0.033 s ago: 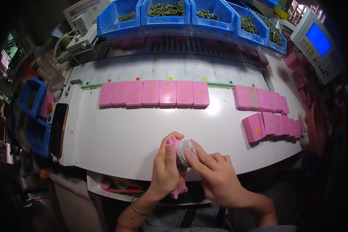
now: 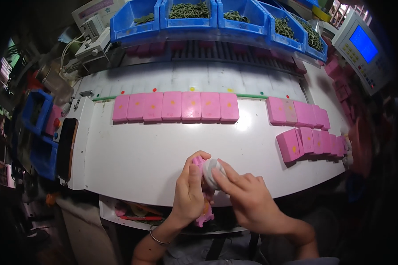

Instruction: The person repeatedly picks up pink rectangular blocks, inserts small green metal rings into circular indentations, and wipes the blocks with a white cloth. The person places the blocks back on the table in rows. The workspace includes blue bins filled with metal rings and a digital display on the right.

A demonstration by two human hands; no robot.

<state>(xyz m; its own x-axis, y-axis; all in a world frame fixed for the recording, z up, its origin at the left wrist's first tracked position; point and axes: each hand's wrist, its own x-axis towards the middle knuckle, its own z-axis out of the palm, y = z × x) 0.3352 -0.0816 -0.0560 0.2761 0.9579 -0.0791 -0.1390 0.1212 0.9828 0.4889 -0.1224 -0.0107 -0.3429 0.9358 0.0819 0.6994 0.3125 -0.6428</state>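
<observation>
My left hand (image 2: pixel 186 194) is closed around a pink, irregular-shaped piece (image 2: pixel 204 218), whose lobed ends stick out above and below the fingers. Its middle is mostly hidden by the hand. In my right hand (image 2: pixel 254 204) is a round, grey-white piece (image 2: pixel 210 177), held by the fingertips against the upper part of the pink one. Both hands are just over the near edge of the white tabletop (image 2: pixel 137 159). Whether the two pieces are joined is hard to make out.
Several pink blocks (image 2: pixel 172 106) with yellow marks line a green strip; more pink blocks (image 2: pixel 289 146) stand at right. Blue bins (image 2: pixel 189 21) with small green pieces hang at the back. An open drawer (image 2: pixel 139 216) lies below the table edge. A blue-screened control panel (image 2: pixel 363 45) stands far right.
The round grey-white piece and my right fingers have shifted very slightly. My left hand and the pink piece look the same.
</observation>
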